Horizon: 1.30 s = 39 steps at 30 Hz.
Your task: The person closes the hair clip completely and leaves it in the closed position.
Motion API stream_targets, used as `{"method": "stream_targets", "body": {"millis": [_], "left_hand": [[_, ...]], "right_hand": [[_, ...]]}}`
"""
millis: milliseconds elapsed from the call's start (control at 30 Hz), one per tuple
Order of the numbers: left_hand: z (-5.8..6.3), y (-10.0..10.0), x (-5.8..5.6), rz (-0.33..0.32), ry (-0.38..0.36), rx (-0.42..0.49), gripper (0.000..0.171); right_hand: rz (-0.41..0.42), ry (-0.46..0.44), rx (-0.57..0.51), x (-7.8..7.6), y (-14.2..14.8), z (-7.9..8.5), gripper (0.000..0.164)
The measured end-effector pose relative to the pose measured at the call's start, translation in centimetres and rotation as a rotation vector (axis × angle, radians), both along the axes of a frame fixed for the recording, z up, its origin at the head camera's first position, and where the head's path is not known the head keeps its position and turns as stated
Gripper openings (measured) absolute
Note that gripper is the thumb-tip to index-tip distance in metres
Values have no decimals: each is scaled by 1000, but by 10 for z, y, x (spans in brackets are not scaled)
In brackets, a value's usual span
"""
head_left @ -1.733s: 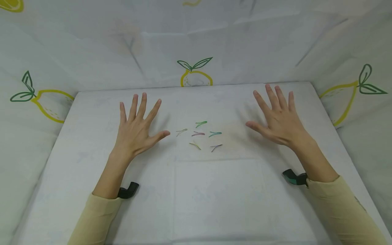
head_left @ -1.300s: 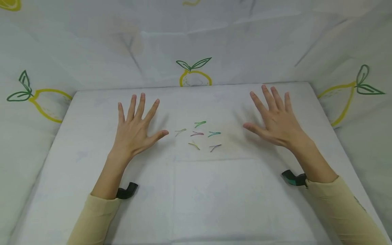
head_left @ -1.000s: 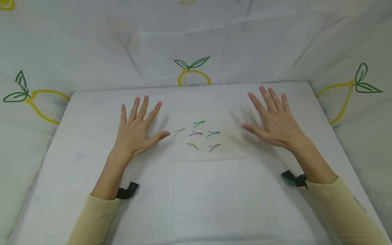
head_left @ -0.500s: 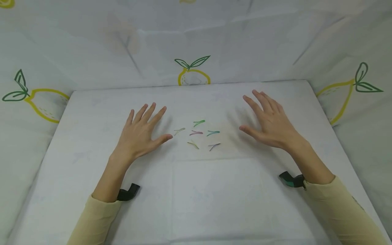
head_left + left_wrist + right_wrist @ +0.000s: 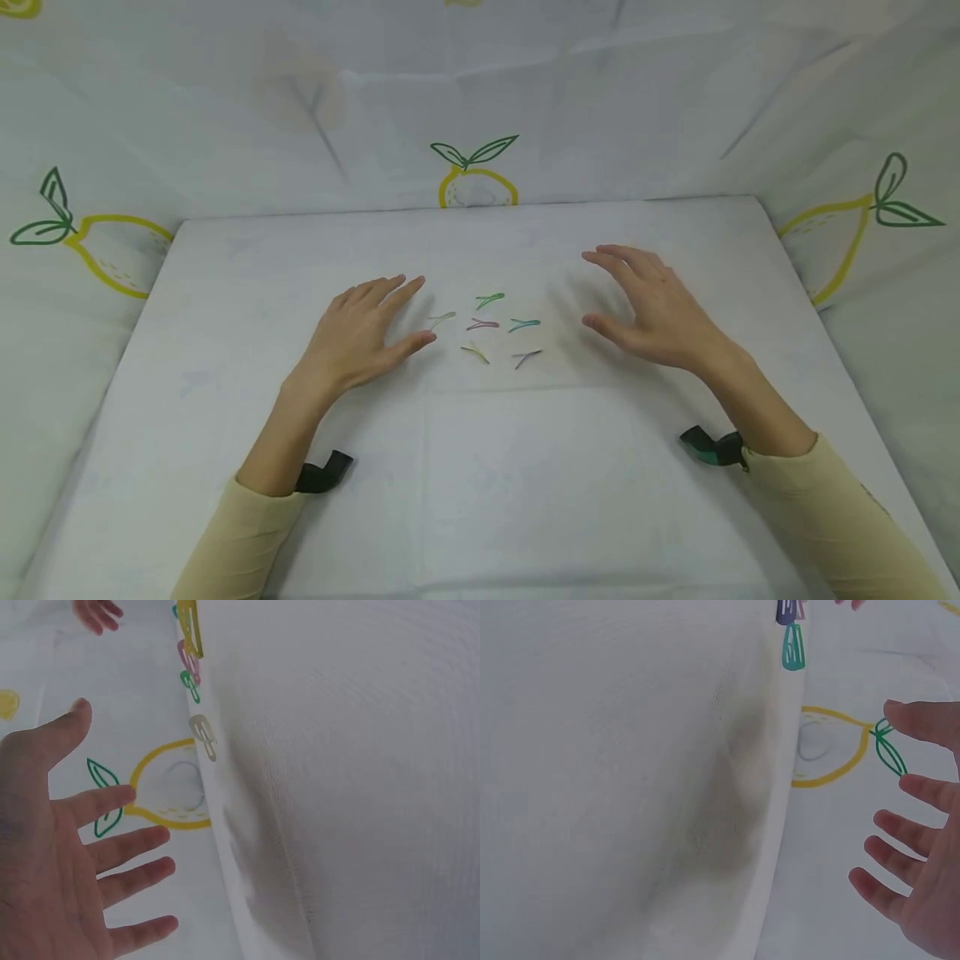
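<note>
Several small snap hair clips lie bent open on the white cloth between the hands. In the head view a green hair clip [image 5: 496, 296] is farthest back. Across the middle come a beige hair clip [image 5: 450, 315], a pink hair clip [image 5: 491, 324] and a teal hair clip [image 5: 532, 322]. Nearer are a yellow hair clip [image 5: 476, 352] and a purple hair clip [image 5: 534, 353]. My left hand [image 5: 356, 337] hovers beside the beige clip with fingers spread, holding nothing. My right hand [image 5: 663, 317] is raised to the right of the teal clip, fingers relaxed, also holding nothing.
A white cloth covers the table [image 5: 525, 483]. Behind it and at both sides hang white sheets printed with lemons [image 5: 478, 175]. A black wrist camera [image 5: 324, 472] sits on the left wrist, another black camera [image 5: 711, 446] on the right.
Both hands have moved inward toward the hair clips and tilted, their fingers going from widely spread to more relaxed. The clips lie as before.
</note>
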<state>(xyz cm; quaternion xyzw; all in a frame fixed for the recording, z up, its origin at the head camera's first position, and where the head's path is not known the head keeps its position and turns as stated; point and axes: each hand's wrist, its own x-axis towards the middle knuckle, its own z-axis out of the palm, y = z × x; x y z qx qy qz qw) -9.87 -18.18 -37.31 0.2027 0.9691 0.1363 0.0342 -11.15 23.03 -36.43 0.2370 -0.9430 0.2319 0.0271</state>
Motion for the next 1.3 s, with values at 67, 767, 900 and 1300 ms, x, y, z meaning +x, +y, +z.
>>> {"method": "stream_targets", "body": {"millis": [67, 767, 900, 1300], "left_hand": [[0, 3, 1, -3, -15, 11, 80], [3, 28, 7, -92, -88, 78, 58], [3, 32, 8, -117, -86, 82, 55], [-1, 41, 9, -170, -52, 86, 47]], "right_hand": [[3, -10, -11, 2, -2, 0, 70], [91, -193, -121, 13, -24, -7, 44], [113, -197, -136, 13, -27, -8, 43], [193, -186, -175, 14, -32, -12, 42]]}}
